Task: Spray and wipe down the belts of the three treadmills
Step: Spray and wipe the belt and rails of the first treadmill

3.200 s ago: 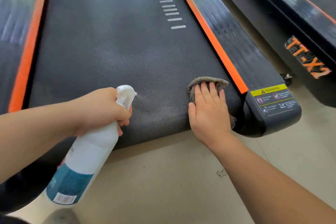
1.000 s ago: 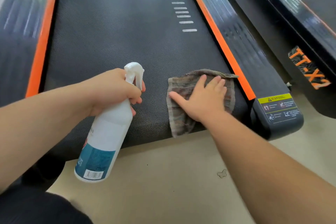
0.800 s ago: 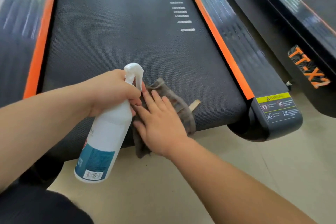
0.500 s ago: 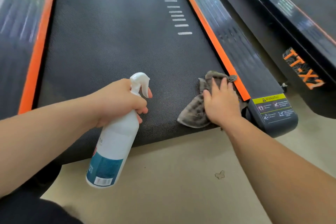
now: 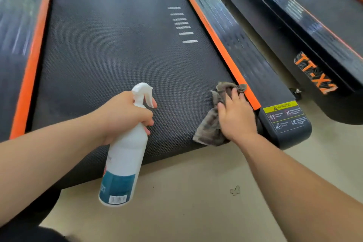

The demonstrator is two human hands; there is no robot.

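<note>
Belt [image 5: 117, 55] of the near treadmill fills my view. Cloth [image 5: 210, 125] lies bunched at its rear right corner, far end touching the orange strip [image 5: 225, 55]. Right hand [image 5: 235, 118] lies flat on the cloth, fingers straight, pressing down. Left hand [image 5: 125, 112] is curled round the neck of the spray bottle [image 5: 123, 163], one fingertip at the trigger, nozzle facing up the belt. Warning label [image 5: 282, 114] is just right of the cloth. Second treadmill [image 5: 314, 25], marked TT-X2, is beside it. Beige floor [image 5: 186, 202] below.
</note>
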